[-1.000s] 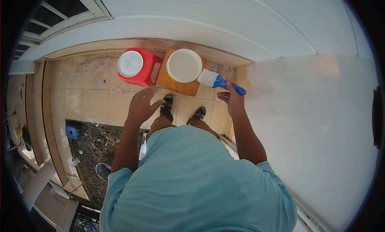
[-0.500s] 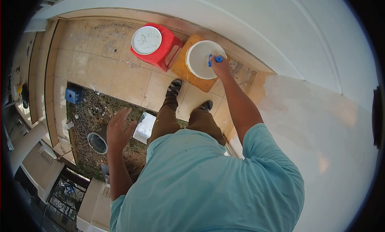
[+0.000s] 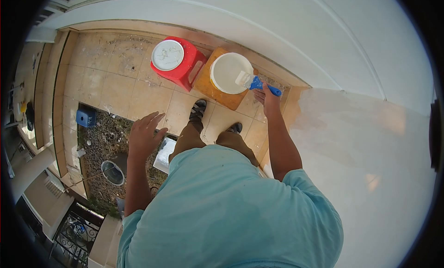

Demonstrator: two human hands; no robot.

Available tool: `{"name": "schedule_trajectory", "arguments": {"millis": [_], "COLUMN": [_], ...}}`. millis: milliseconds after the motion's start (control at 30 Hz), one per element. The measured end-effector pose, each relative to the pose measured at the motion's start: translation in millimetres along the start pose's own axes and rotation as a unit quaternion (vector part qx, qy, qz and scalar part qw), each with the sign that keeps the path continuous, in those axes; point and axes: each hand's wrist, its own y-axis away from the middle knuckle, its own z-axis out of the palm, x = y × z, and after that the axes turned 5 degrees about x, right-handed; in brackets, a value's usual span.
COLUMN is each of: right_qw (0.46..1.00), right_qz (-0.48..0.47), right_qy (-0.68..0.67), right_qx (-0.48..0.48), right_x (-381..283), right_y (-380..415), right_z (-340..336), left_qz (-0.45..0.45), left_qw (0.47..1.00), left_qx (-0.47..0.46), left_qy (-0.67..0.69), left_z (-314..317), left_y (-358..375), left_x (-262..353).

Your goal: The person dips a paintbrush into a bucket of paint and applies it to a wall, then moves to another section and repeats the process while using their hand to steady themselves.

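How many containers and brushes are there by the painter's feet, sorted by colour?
Red container: 1
Orange container: 1, holding white paint
Blue-handled paintbrush: 1, in the right hand
Small blue box: 1
Total: 4

Beige tiled floor (image 3: pixel 115 83) meets a white wall (image 3: pixel 286 32); a gravel bed (image 3: pixel 106 143) adjoins an iron gate (image 3: pixel 76 226); daylight.

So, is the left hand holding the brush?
No, the left hand is open and empty in the air, while the right hand holds the brush over the white bucket.
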Motion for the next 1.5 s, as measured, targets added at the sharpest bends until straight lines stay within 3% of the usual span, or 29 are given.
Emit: {"name": "schedule_trajectory", "arguments": {"millis": [133, 367, 467, 533, 567, 600, 633, 667, 733, 833, 933, 1167, 1500], "right_qw": [0.997, 0.998, 1.0, 0.958, 0.957, 0.857, 0.705, 0.704, 0.589, 0.564, 0.577, 0.553, 0.631], "right_qz": [0.043, 0.034, -0.019, -0.168, -0.169, -0.328, -0.467, -0.466, -0.397, -0.425, -0.404, -0.398, -0.39], "right_qy": [-0.055, -0.054, 0.019, 0.232, 0.235, 0.39, 0.52, 0.522, 0.68, 0.677, 0.675, 0.695, 0.629], "right_qx": [0.026, 0.02, 0.01, -0.032, -0.035, -0.079, -0.118, -0.119, -0.181, -0.208, -0.221, -0.231, -0.233], "right_x": [29, 27, 20, 15, 12, 8, 5, 6, 9, 9, 9, -3, -25], "right_y": [-7, -4, 3, 6, 10, 15, 20, 20, 18, 7, 2, 9, 39], "right_z": [-9, -5, 0, 4, 5, 4, 3, 0, -5, -9, -10, 2, -11], "left_qz": [0.017, 0.021, 0.011, 0.002, -0.001, -0.002, -0.005, -0.009, -0.013, -0.016, -0.03, -0.042, -0.033], "left_qw": [1.0, 1.0, 1.0, 1.0, 1.0, 1.0, 1.0, 1.0, 1.0, 1.0, 1.0, 0.999, 0.999], "left_qx": [-0.005, 0.008, 0.008, 0.005, 0.002, -0.001, -0.001, -0.005, -0.008, -0.01, -0.008, -0.01, -0.004], "left_qy": [-0.002, -0.011, -0.006, -0.001, 0.0, 0.001, 0.003, -0.001, -0.004, 0.007, 0.002, 0.002, 0.033], "left_z": [-3, -3, -3, -2, 0, 2, 3, 3, 2, 2, 6, 10, 20], "left_y": [-8, 6, 11, 13, 14, 15, 16, 17, 18, 23, 29, 30, 16], "left_x": [8, 7, 11, 14, 15, 16, 17, 19, 20, 15, 12, 13, 3]}}
